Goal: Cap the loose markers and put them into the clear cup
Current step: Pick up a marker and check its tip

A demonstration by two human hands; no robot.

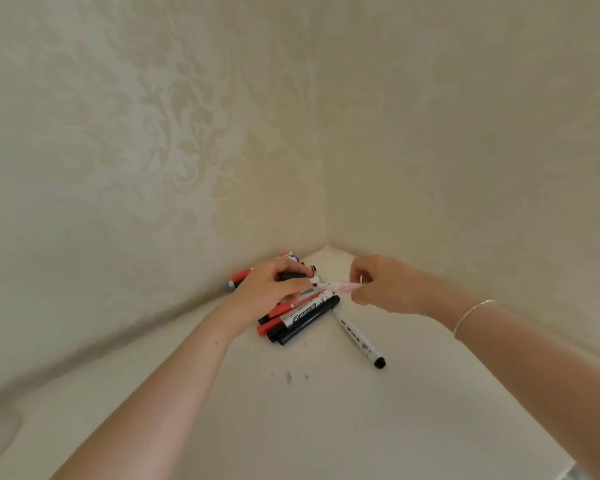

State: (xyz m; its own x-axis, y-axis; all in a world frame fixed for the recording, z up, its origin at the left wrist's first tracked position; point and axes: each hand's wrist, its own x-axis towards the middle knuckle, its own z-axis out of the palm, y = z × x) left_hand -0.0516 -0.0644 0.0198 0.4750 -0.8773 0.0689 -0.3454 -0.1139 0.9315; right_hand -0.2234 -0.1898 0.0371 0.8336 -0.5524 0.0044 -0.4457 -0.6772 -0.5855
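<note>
Here, two hands work over a heap of markers in the table's corner.
The left hand (274, 284) grips a white marker body (313, 280); the right hand (378, 284) pinches a clear pink cap (347, 287) at its tip; red, black and white capped markers (293, 318) lie piled on the cream table (326, 427) just beneath; one white black-capped marker (359, 339) lies beside them.

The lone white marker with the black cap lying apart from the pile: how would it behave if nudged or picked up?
The white marker looks round and slim, so it would probably roll on the smooth white tabletop. It looks stiff and likely light. Lying apart from the marker pile, it should lift cleanly.
</note>
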